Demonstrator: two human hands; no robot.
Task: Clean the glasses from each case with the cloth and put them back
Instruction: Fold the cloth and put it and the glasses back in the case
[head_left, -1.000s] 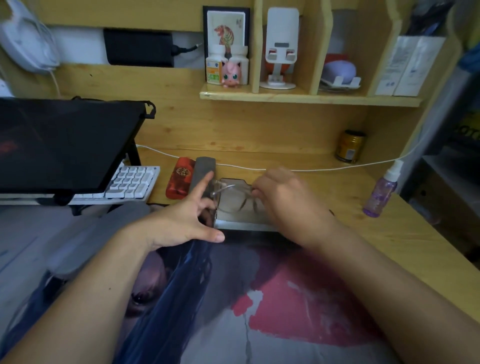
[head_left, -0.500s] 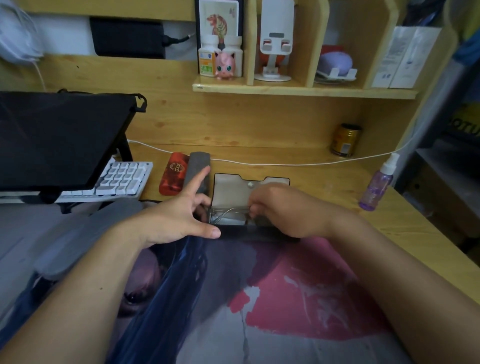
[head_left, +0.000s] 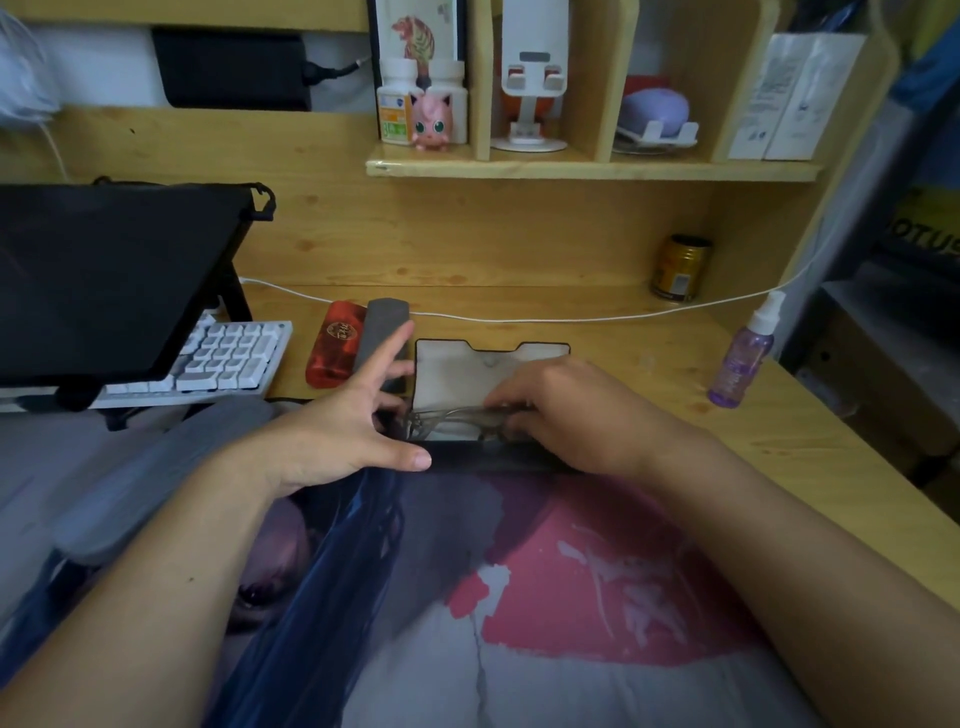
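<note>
At 9 o'clock a keyboard (head_left: 218, 358) lies under a dark stand. Next, a red case (head_left: 336, 343) and a grey case (head_left: 385, 325) lie side by side on the counter (head_left: 649, 364), both closed. The left hand (head_left: 343, 426) is spread, fingers straight, nothing in its grip; its fingertips rest at the left end of the open case (head_left: 488, 358), the thumb along the near edge, steadying it. At the centre the right hand (head_left: 566, 415) has its grip pinched on the glasses (head_left: 447, 415), folded and lying low in the tray of the open case, lid flap lying back toward 12 o'clock. At 3 o'clock stands a spray bottle (head_left: 743, 358). No cloth is visible. My reading: this pair is going back in, and the lid is yet to shut; whether the red and grey cases are already done I cannot tell
</note>
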